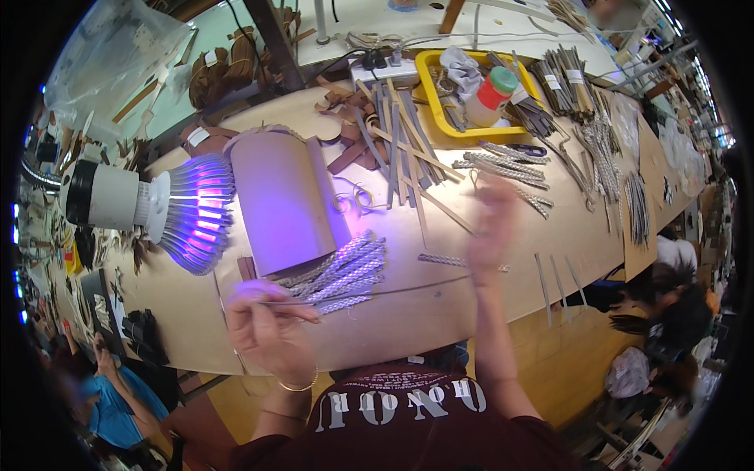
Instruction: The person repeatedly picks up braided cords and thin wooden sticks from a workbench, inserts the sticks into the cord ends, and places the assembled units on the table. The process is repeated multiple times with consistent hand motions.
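My left hand (pixel 267 326) is closed in a pinch on a thin dark strip (pixel 393 290) above the table's near part. From those fingers the strip runs right toward my right wrist. My right hand (pixel 493 224) is raised over the table and smeared by motion, so its fingers cannot be read. Below it lies a single braided strap (pixel 444 259), partly covered by my wrist. A bundle of grey braided straps (pixel 357 271) is fanned out just beyond my left hand. More braided straps (pixel 503 169) lie beyond my right hand.
A lamp (pixel 196 208) with violet light stands at left beside a curved brown board (pixel 283 200). Loose flat strips (pixel 400 141) lie at the back. A yellow tray (pixel 428 86) holds a red-and-green jar (pixel 491 96). Three thin strips (pixel 556 289) stick out over the right near edge. Other people sit nearby.
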### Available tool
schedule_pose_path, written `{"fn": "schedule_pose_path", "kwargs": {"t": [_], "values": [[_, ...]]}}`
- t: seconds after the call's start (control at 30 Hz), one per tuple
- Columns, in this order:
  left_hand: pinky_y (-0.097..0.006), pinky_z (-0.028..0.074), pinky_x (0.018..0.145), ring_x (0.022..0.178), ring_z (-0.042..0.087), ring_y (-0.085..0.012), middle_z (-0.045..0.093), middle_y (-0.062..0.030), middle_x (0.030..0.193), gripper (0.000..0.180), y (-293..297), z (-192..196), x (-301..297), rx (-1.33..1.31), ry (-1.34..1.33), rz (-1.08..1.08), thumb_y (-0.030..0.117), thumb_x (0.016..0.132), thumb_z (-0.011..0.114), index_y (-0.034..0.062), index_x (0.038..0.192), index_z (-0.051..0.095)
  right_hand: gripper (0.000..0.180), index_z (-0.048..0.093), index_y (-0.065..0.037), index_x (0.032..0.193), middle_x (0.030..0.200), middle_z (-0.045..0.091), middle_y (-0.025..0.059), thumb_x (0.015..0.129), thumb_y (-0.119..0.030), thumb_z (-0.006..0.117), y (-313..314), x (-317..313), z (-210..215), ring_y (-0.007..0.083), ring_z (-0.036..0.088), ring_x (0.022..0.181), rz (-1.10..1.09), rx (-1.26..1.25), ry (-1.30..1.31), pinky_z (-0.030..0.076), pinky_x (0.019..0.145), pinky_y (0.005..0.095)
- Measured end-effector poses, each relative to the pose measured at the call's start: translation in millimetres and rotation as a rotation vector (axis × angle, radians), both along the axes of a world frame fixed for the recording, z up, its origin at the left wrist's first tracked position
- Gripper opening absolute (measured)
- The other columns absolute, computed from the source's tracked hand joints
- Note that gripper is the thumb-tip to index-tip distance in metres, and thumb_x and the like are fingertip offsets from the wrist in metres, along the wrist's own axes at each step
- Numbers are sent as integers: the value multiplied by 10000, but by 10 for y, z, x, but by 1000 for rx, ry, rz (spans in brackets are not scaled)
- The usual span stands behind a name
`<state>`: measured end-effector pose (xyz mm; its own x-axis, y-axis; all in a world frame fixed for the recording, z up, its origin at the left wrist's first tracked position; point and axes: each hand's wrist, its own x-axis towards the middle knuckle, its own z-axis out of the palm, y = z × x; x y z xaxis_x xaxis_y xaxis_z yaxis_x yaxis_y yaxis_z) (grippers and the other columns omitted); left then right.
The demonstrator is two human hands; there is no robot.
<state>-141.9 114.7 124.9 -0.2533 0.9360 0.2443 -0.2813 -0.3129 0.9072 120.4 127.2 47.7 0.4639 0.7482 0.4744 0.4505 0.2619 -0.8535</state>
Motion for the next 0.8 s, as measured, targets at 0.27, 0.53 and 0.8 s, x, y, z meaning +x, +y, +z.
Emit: {"fn": "schedule_pose_path", "kwargs": {"t": [0.27,0.53,0.8], "values": [[-342,633,651,757,674,-230,569,-198,978,136,-107,-54,155,39,178,-442,-105,919,459,-70,1036,520,128,673,-77,986,1186,638,145,883,-138,629,200,-465,22,263,623,990,250,-343,-633,470,868,382],[-332,506,747,886,637,-229,616,-154,1112,33,46,-206,360,180,652,-630,16,887,646,49,883,648,406,637,4,1089,1010,649,72,1039,-368,483,-457,-23,499,134,610,950,921,-487,507,490,853,315],[-342,479,813,1000,604,-232,570,-161,1243,78,83,-241,572,241,521,-958,114,882,694,73,944,672,259,637,3,1051,883,651,23,1023,-239,549,-1070,-41,465,107,605,802,918,-748,1031,499,750,257]]}}
